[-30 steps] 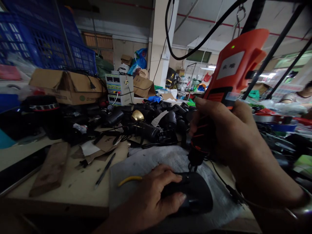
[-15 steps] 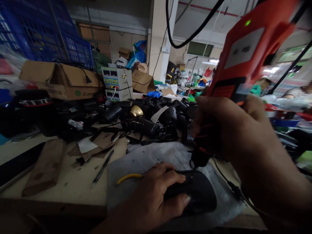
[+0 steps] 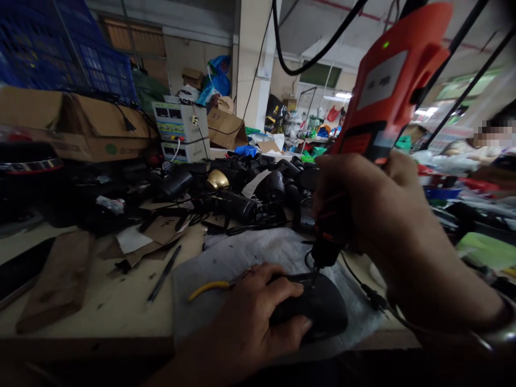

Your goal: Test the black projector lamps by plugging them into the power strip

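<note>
My right hand (image 3: 371, 199) is wrapped round an orange and black electric screwdriver (image 3: 389, 64), held tilted with its top leaning right. A small green light shows near its upper end. The thin bit points down at the near end of a smooth, rounded black plastic housing (image 3: 328, 309) and seems to meet its upper face. My left hand (image 3: 258, 306) grips that housing from the left, thumb and fingers pressing it onto a grey cloth (image 3: 226, 258). A curved yellow tool handle (image 3: 207, 289) sticks out beside my left hand; the rest of that tool is hidden.
A pen (image 3: 163, 275), a wooden block (image 3: 60, 279) and cardboard scraps (image 3: 161, 228) lie to the left. Black parts and a gold cup-shaped piece (image 3: 217, 180) are heaped behind. Two stacked power units (image 3: 181, 129) stand farther back. Another person (image 3: 467, 148) is at far right.
The view has swung slightly right, so the scene sits farther left. The screwdriver's top has come a little leftward, making it more upright. My left hand keeps its hold on the housing.
</note>
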Motion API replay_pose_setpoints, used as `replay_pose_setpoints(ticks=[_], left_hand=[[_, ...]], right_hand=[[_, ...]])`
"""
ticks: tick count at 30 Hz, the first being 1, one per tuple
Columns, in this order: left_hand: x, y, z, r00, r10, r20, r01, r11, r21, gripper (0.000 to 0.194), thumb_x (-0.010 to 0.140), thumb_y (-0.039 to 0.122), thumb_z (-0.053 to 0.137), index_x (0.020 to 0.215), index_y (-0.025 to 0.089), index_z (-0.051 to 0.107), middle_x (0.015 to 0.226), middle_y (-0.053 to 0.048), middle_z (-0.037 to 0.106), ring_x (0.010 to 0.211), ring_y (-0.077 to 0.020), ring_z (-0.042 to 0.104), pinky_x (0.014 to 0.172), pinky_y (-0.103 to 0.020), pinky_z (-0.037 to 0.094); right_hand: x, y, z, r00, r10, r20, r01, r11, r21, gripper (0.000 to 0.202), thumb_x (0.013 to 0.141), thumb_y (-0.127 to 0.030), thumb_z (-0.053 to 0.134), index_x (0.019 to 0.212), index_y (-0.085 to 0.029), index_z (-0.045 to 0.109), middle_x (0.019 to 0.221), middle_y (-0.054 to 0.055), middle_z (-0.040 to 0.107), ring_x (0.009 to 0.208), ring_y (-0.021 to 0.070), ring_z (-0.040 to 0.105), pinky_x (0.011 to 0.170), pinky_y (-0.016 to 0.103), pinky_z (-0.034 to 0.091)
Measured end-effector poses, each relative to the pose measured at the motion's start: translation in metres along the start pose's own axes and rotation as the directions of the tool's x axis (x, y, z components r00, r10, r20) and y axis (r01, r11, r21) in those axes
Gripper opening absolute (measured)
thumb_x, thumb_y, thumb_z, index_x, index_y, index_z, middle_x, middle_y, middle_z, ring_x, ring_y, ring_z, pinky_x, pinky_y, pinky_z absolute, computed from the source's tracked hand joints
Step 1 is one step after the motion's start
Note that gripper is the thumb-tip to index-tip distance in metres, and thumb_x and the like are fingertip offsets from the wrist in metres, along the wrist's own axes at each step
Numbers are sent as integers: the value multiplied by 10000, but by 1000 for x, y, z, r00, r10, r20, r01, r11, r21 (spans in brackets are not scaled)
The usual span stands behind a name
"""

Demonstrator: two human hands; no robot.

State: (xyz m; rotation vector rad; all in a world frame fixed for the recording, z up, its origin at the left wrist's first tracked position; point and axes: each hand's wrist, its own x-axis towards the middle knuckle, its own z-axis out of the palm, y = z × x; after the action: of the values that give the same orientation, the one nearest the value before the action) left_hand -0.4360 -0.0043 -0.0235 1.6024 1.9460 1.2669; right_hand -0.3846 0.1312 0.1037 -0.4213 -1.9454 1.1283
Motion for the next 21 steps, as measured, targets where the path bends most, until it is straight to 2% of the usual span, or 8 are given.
replay_pose_setpoints(ticks=[4, 6, 9, 12, 14, 16, 18, 21], left_hand=[[-3, -3, 0, 1000, -7, -20, 6, 999, -42, 326, 755, 326, 616, 1070, 251, 579, 1157, -49, 527, 1072, -222, 495, 930, -343, 417], [-5, -3, -2, 999, -45, 11, 46, 997, -67, 452, 686, 351, 690, 1110, 291, 543, 1214, -28, 479, 1083, -227, 483, 920, -342, 426], [-7, 1, -6, 993, -101, 57, 105, 992, -72, 626, 577, 268, 758, 1142, 309, 491, 1238, -19, 441, 1079, -242, 474, 894, -349, 439], [-10, 8, -10, 987, -155, 40, 158, 982, -105, 576, 563, 159, 706, 1084, 260, 482, 1118, -26, 511, 1025, -235, 498, 893, -354, 431], [-14, 13, -13, 977, -209, 51, 215, 957, -194, 579, 556, 180, 700, 1078, 250, 461, 1046, -24, 549, 950, -229, 537, 840, -343, 459], [-17, 17, -16, 966, -249, 75, 260, 908, -328, 635, 552, 219, 715, 1116, 261, 427, 1035, -22, 571, 901, -222, 567, 781, -318, 484], [-19, 19, -19, 963, -256, 82, 264, 844, -468, 693, 534, 207, 733, 1143, 274, 409, 1072, -22, 577, 903, -223, 584, 759, -301, 498], [-19, 21, -19, 976, -198, 90, 213, 790, -575, 701, 539, 193, 740, 1165, 274, 433, 1069, -33, 595, 872, -231, 612, 718, -302, 523]], right_hand=[[-7, -4, -4, 998, 21, -59, -18, 998, 57, 285, 741, -280, 601, 504, -142, 526, 404, -16, 518, 305, 103, 480, 291, 183, 381], [-6, -4, -7, 997, 48, -67, -40, 993, 115, 278, 738, -302, 614, 526, -150, 518, 420, -14, 522, 313, 113, 483, 289, 201, 386], [1, 0, -5, 989, -29, -147, 56, 981, 186, 269, 755, -357, 606, 588, -169, 510, 468, -22, 519, 342, 112, 489, 304, 214, 404], [8, 9, 0, 979, -100, -179, 133, 974, 185, 267, 764, -409, 608, 680, -183, 494, 503, -36, 501, 377, 91, 482, 345, 197, 402], [5, 18, -2, 996, -67, -61, 77, 983, 169, 303, 739, -445, 637, 787, -173, 511, 566, -19, 544, 443, 98, 515, 392, 196, 416], [-9, 27, -15, 991, 2, 132, -21, 991, 136, 489, 726, -495, 637, 1040, -144, 505, 793, 48, 627, 667, 141, 607, 554, 223, 494], [-36, 35, -40, 941, 93, 326, -119, 991, 61, 741, 748, -558, 583, 1314, -150, 334, 1129, 113, 576, 1018, 203, 568, 829, 293, 487], [-87, 46, -88, 854, 200, 481, -181, 980, -85, 869, 672, -620, 620, 1387, -274, 270, 1337, 81, 442, 1241, 272, 395, 985, 396, 392]])
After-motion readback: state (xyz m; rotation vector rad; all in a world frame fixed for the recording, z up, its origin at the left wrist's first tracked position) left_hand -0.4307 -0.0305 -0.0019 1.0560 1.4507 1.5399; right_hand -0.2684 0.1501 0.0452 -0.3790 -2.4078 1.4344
